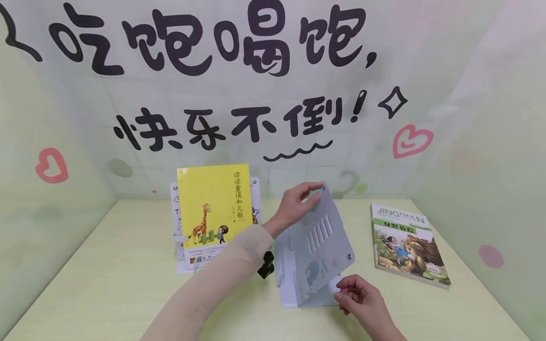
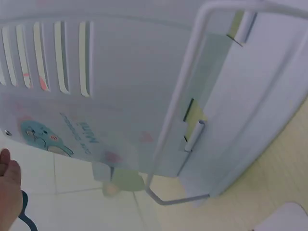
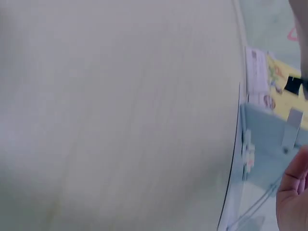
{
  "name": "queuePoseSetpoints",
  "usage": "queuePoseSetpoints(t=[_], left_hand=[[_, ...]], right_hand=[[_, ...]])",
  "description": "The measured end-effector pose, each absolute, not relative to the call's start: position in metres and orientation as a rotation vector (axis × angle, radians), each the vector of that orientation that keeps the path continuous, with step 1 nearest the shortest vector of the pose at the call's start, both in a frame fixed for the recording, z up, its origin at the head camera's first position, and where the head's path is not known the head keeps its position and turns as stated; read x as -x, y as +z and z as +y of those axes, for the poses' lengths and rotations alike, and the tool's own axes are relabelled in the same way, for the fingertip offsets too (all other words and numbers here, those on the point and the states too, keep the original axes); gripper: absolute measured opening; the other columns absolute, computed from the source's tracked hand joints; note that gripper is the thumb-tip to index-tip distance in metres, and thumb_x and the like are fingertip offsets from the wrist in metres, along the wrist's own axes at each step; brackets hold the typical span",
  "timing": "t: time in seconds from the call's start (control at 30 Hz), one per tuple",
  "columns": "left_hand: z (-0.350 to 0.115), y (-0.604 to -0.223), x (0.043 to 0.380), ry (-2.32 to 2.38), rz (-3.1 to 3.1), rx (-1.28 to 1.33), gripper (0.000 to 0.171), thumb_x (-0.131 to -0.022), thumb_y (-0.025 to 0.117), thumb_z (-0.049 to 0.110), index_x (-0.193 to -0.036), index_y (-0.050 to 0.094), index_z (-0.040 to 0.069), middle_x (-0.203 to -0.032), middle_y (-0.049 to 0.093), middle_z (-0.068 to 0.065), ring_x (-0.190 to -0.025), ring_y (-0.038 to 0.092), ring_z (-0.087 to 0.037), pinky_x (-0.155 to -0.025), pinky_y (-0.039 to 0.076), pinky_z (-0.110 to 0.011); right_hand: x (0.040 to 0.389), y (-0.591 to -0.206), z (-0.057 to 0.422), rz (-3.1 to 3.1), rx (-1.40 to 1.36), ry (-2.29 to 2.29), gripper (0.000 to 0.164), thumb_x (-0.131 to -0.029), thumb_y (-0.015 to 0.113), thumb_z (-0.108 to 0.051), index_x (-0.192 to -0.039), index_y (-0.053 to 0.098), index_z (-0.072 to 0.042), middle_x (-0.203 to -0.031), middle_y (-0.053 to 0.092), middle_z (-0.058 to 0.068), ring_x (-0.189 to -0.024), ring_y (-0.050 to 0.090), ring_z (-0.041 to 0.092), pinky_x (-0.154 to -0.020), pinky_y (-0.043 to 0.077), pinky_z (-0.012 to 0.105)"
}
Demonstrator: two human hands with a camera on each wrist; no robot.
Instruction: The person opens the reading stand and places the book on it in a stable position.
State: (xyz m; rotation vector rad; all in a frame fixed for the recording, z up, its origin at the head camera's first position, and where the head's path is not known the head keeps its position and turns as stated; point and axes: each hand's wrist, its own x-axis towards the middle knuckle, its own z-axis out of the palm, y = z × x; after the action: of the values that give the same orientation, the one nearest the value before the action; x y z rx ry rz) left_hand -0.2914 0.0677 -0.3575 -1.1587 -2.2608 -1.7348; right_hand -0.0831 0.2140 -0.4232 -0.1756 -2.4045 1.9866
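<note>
A pale blue-grey folding book stand [image 1: 320,241] with slots and a cartoon print is tilted up from its base on the table. My left hand [image 1: 296,206] grips the top corner of its panel, index finger along the edge and thumb lower down. The left wrist view shows the panel [image 2: 130,96], its hinge tabs and a bent wire support [image 2: 175,101]. By the lower right of the stand is my right hand [image 1: 362,300], fingers loosely curled, fingertips close to the base. Part of the right hand [image 3: 293,192] also appears beside the panel [image 3: 267,139] in the right wrist view.
On the left, a yellow children's book [image 1: 213,203] leans upright on another white stand [image 1: 173,213]. A thick book with a lion cover [image 1: 409,246] lies on the table [image 1: 106,293] at right. Behind is a printed cloth wall [image 1: 239,94]. Something black [image 1: 266,265] shows under the left sleeve.
</note>
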Motion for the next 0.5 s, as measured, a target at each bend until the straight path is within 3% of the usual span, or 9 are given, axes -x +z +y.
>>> queuePoseSetpoints(t=[0.23,0.5], left_hand=[[0.056,-0.378,0.304,-1.595,-2.708,0.889,0.051,-0.098,0.049,0.033,-0.142,0.039,0.009,-0.144,0.043,-0.010,-0.133,0.040,-0.026,-0.107,0.036,-0.041],[0.059,-0.386,0.301,-1.658,-2.745,0.920,0.043,-0.097,0.052,0.026,-0.136,0.048,0.007,-0.134,0.054,-0.012,-0.120,0.054,-0.025,-0.097,0.047,-0.035]], right_hand=[[0.088,-0.420,0.188,-2.278,0.234,2.009,0.022,-0.084,0.065,-0.002,-0.097,0.051,0.010,-0.073,0.056,0.003,-0.058,0.055,0.010,-0.053,0.051,0.025],[0.090,-0.418,0.181,-2.249,0.293,1.952,0.016,-0.085,0.064,-0.002,-0.090,0.053,0.007,-0.069,0.056,0.008,-0.054,0.054,0.011,-0.049,0.051,0.026]])
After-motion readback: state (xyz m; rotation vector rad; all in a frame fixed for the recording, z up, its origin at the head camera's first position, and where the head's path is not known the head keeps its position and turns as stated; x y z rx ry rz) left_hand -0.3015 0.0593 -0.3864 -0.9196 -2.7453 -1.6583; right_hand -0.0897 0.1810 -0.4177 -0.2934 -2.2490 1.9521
